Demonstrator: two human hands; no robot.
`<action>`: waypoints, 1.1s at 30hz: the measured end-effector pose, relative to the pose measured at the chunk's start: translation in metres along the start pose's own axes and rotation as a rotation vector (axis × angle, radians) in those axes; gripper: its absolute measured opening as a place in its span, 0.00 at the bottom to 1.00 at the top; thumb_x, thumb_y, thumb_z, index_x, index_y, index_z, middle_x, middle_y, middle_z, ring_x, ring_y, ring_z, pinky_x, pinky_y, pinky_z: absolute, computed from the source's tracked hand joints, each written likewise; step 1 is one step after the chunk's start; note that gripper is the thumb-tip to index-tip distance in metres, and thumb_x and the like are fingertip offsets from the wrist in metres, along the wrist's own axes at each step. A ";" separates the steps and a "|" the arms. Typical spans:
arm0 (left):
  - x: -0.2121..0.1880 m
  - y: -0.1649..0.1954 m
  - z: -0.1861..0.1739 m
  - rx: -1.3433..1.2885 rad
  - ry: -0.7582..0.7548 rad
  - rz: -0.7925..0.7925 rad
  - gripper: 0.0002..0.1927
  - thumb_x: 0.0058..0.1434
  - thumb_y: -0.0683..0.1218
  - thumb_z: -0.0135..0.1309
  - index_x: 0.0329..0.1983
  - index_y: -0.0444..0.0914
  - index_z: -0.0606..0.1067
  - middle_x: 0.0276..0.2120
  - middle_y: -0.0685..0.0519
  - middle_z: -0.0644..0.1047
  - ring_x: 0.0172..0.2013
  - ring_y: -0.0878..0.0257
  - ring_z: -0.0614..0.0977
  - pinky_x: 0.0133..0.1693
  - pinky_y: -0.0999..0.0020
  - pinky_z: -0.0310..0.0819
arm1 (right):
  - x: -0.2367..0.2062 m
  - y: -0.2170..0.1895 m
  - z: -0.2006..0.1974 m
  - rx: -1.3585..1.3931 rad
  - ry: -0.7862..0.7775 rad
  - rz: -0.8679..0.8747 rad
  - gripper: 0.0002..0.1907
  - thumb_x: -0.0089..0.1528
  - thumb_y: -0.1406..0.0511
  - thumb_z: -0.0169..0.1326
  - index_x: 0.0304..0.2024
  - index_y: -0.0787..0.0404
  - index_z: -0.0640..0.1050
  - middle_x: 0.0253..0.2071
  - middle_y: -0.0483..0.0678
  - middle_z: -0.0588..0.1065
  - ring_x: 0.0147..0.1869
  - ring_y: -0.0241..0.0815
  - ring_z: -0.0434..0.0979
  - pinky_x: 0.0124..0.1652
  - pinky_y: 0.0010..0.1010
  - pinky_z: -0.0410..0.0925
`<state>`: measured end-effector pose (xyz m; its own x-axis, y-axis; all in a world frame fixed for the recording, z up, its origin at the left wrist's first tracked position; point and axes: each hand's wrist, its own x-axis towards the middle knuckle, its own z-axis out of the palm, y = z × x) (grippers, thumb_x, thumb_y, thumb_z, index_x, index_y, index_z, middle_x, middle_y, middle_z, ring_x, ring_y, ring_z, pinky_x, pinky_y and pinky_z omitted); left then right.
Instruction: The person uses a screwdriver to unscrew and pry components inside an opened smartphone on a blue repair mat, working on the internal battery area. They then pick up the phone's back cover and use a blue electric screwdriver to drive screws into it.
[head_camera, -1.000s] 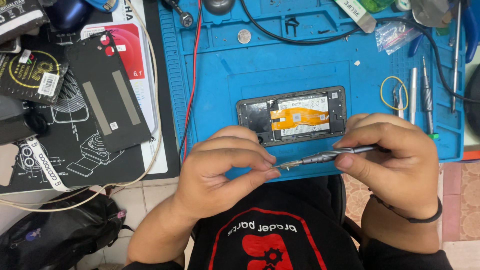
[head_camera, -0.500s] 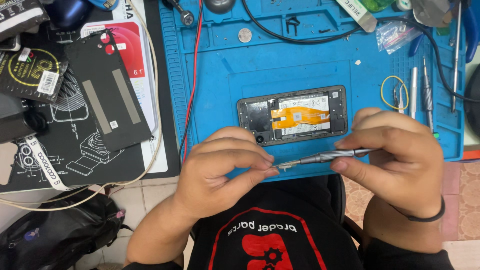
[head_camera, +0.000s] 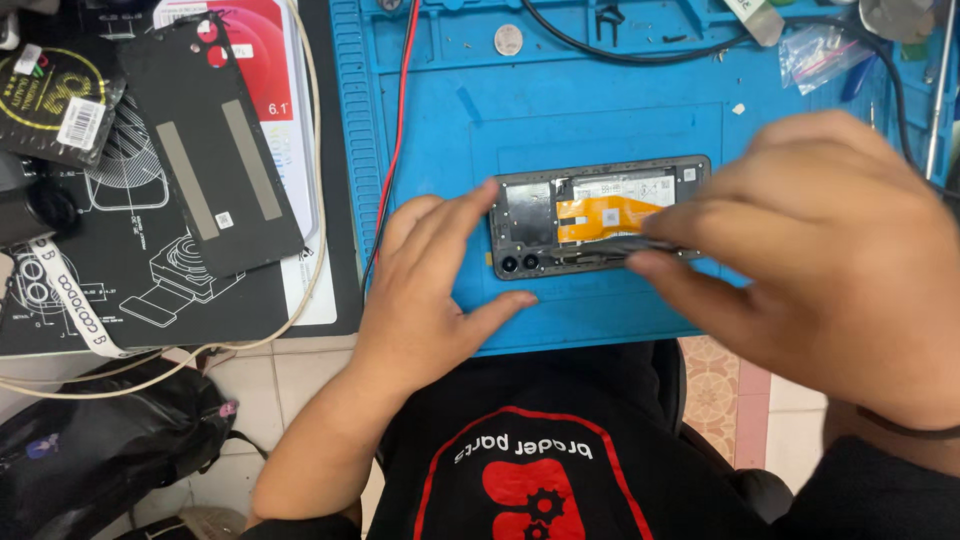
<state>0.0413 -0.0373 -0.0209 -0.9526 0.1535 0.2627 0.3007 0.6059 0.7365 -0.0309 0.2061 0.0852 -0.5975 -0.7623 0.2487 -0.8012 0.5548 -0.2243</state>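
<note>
This is a phone repair workshop. A blue silicone repair mat (head_camera: 620, 90) with moulded trays covers the counter, and an opened phone (head_camera: 590, 215) with its orange flex cable bared lies on it under the person's fingers (head_camera: 690, 245). Left of the fingers a removed black back cover (head_camera: 215, 145) lies on a black mat printed with part diagrams (head_camera: 130, 270), and beyond them run red and black wires (head_camera: 395, 130) and slim metal hand tools (head_camera: 935, 90).

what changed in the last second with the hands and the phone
Both hands moved up from the mat's near edge to the opened phone. The left hand let go of the thin metal tool and now braces the phone's left end with its fingers. The right hand kept the tool and brought its tip onto the phone's lower edge. The phone, blue mat and dark back cover stayed put.
</note>
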 end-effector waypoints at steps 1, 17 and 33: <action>0.000 -0.002 0.001 0.002 0.013 0.007 0.41 0.48 0.49 0.74 0.64 0.34 0.71 0.55 0.47 0.76 0.56 0.47 0.73 0.59 0.55 0.67 | 0.007 0.000 0.001 -0.030 -0.017 -0.060 0.11 0.52 0.63 0.69 0.31 0.60 0.81 0.28 0.47 0.74 0.35 0.52 0.74 0.48 0.43 0.68; -0.008 -0.010 0.005 0.023 0.057 0.007 0.28 0.51 0.47 0.71 0.56 0.41 0.77 0.57 0.51 0.75 0.58 0.49 0.73 0.60 0.56 0.68 | 0.045 -0.014 0.017 -0.091 -0.200 -0.279 0.12 0.53 0.66 0.63 0.23 0.59 0.72 0.25 0.48 0.67 0.33 0.50 0.73 0.49 0.40 0.69; -0.008 -0.009 0.006 0.046 0.059 -0.008 0.23 0.54 0.49 0.70 0.52 0.39 0.79 0.57 0.51 0.76 0.57 0.49 0.73 0.59 0.56 0.68 | 0.064 -0.021 0.020 -0.307 -0.445 -0.338 0.06 0.54 0.65 0.60 0.24 0.58 0.75 0.22 0.47 0.70 0.29 0.45 0.72 0.43 0.32 0.67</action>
<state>0.0459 -0.0390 -0.0332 -0.9501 0.1031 0.2946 0.2897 0.6424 0.7095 -0.0513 0.1392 0.0875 -0.2919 -0.9409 -0.1717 -0.9556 0.2791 0.0948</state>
